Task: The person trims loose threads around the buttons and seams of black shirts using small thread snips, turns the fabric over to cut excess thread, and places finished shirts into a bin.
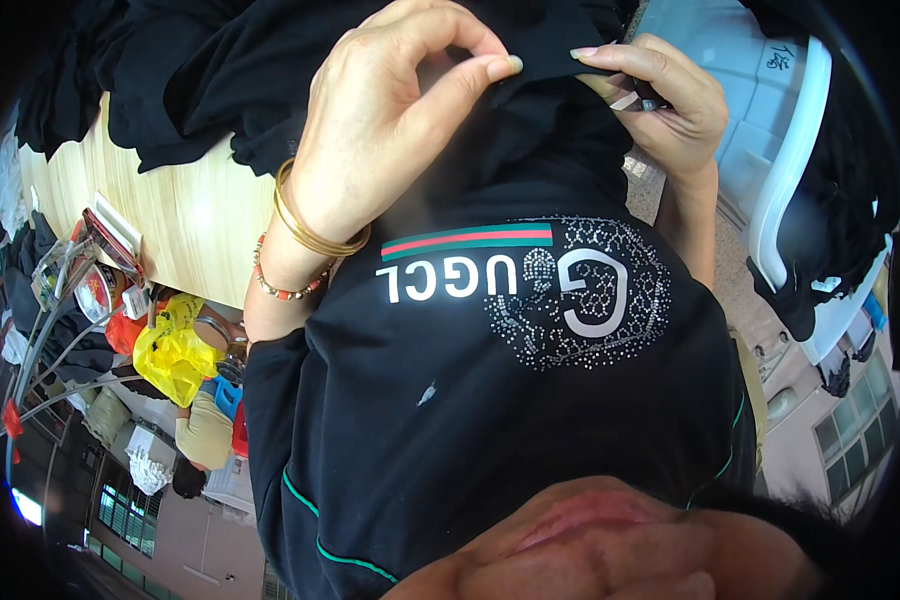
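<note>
My left hand (395, 110), with gold bangles and a beaded bracelet at the wrist, is closed, thumb and forefinger pinching black cloth (545, 35). Across a small gap, my right hand (675, 105) has its fingertips at the same cloth. A small tool (648, 97) with a dark part and a shiny metal part sits in the curled fingers of that hand. Most of the tool is hidden, so its kind is unclear. Below the hands is the black top I wear (400, 410), with a striped band, pale lettering and shiny studs.
More black cloth (190, 75) is heaped over the light wooden table (200, 210) at left. On the right stands a pale plastic bin (770, 200) with a white rim, dark cloth beside it. Yellow bags (175, 350) and another person (205, 430) are at lower left.
</note>
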A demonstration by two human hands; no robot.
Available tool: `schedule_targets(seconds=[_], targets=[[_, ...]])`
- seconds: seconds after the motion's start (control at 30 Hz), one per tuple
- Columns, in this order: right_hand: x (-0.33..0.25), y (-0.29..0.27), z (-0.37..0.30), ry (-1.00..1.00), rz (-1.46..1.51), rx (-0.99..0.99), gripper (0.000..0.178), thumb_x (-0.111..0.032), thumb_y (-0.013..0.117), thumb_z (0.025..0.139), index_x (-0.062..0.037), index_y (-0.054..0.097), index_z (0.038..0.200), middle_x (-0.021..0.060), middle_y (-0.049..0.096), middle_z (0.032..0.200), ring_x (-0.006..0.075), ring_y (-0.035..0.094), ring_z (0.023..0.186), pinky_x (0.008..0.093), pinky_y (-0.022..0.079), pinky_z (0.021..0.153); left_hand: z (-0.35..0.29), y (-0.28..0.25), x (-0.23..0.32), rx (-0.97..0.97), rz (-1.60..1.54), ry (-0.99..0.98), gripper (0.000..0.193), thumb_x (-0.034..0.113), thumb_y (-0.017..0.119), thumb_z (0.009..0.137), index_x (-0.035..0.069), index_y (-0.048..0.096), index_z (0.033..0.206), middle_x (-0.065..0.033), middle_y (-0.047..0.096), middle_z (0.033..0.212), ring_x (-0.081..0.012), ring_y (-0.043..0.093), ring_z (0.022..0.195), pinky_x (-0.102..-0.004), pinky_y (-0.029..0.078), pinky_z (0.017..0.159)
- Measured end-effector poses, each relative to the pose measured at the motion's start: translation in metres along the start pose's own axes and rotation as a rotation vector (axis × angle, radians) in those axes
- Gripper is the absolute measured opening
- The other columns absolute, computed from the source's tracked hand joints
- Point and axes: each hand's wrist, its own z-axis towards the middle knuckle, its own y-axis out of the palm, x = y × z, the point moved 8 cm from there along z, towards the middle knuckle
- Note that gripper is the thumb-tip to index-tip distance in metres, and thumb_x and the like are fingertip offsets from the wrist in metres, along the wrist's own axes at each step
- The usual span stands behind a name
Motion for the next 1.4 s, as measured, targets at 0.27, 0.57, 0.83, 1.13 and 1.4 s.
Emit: schedule_targets(seconds=[0.27,0.57,0.83,1.13,1.4], targets=[[0.001,-0.003,0.012,0.412,0.228,-0.179,0.033,0.003,0.079,0.074,-0.0024,0.076,0.106,-0.0001,0.058,0.080,0.0065,0.046,0.067,0.0222,0.034,0.059,0.002,0.000,0.001,0.054,-0.104,-0.127,0.005,-0.001,0.066,0.095,-0.004,0.063,0.097,-0.0063,0.060,0.089,-0.0095,0.053,0.073,-0.0227,0.043,0.064],[-0.012,0.015,0.037,0.322,0.017,-0.354,0.029,-0.010,0.080,0.084,0.0001,0.071,0.110,0.0091,0.065,0.088,0.0179,0.061,0.074,0.0280,0.046,0.065,0.002,-0.004,0.002,0.115,-0.132,-0.100,0.004,-0.001,0.066,0.095,-0.004,0.063,0.096,-0.0062,0.060,0.092,-0.0093,0.053,0.074,-0.0225,0.044,0.065],[-0.008,0.027,0.035,0.274,0.117,-0.368,0.026,-0.007,0.079,0.085,-0.0004,0.074,0.110,0.0093,0.065,0.082,0.0180,0.061,0.070,0.0286,0.046,0.062,0.004,-0.002,0.008,0.087,-0.105,0.016,0.003,-0.003,0.064,0.094,-0.004,0.063,0.095,-0.0107,0.062,0.093,-0.0163,0.058,0.078,-0.0259,0.047,0.070],[-0.005,0.032,0.032,0.243,0.119,-0.384,0.023,-0.005,0.079,0.083,-0.0006,0.076,0.106,0.0091,0.067,0.080,0.0161,0.060,0.067,0.0280,0.045,0.059,-0.003,-0.011,0.008,0.136,-0.089,-0.031,0.004,-0.001,0.062,0.096,-0.004,0.061,0.100,-0.0078,0.061,0.096,-0.0114,0.056,0.081,-0.0229,0.045,0.072],[-0.006,0.010,0.032,0.261,-0.058,-0.211,0.035,-0.002,0.084,0.076,0.0018,0.074,0.109,0.0070,0.067,0.085,0.0136,0.059,0.072,0.0269,0.043,0.062,-0.047,-0.075,0.024,0.611,-0.008,0.038,0.006,0.001,0.071,0.093,-0.001,0.071,0.099,-0.0074,0.068,0.099,-0.0103,0.061,0.084,-0.0214,0.047,0.075]])
